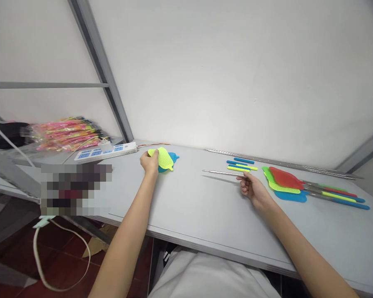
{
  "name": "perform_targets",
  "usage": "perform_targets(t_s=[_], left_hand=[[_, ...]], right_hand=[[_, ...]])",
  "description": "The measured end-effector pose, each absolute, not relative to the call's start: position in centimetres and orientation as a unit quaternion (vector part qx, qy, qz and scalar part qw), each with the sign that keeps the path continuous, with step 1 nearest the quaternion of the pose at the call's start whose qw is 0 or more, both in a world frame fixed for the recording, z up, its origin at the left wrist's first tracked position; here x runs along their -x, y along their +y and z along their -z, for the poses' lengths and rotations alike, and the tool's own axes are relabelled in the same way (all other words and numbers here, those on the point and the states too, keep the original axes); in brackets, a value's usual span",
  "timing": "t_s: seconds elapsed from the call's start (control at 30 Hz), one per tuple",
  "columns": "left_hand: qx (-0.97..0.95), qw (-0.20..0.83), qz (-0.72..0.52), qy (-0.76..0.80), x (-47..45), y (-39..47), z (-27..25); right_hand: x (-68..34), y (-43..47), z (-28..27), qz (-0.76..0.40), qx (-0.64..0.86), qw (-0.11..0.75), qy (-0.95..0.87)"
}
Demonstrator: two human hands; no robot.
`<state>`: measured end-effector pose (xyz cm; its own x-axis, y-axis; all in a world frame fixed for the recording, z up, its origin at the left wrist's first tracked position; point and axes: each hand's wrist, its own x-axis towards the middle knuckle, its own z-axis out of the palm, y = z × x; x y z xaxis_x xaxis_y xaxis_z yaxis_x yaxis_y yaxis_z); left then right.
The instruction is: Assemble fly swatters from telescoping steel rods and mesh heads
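My left hand (149,162) pinches a yellow leaf-shaped fly swatter head (163,157) by its edge. Under it on the table lies a blue swatter head (174,156). Between the fingertips of my right hand (251,188) is a thin metal rod (221,172), its narrow end pointing left toward the yellow head, well apart from it. Just beyond that hand lie several blue and yellow handle sleeves (238,166). To its right, fly swatters with metal shafts lie overlapped, a red one (286,179) on top of green, yellow and blue ones.
Long metal rods (282,163) lie along the wall at the back of the grey table (192,211). A white power strip (105,152) sits at the left, near plastic-wrapped colourful goods (68,133). A metal frame post (102,70) rises there. One patch at left is pixelated.
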<state>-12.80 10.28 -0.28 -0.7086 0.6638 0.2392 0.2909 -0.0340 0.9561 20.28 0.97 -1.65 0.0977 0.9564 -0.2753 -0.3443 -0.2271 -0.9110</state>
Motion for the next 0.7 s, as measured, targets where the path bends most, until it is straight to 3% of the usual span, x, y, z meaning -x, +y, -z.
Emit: perform_targets(t_s=[0.2,0.47,0.7], left_hand=[[-0.320,0.311,-0.663,0.601,11.0,10.9,1.3],[-0.320,0.543,-0.610,0.480,7.9,9.4,0.8],[-0.298,0.623,-0.578,0.435,7.4,9.1,1.1]], right_hand=[[-20.1,1.1,1.8,-0.606,0.505,0.530,-0.311],[-20.0,0.9,1.9,-0.619,0.499,0.519,-0.313],[-19.9,0.8,1.5,-0.617,0.495,0.528,-0.309]])
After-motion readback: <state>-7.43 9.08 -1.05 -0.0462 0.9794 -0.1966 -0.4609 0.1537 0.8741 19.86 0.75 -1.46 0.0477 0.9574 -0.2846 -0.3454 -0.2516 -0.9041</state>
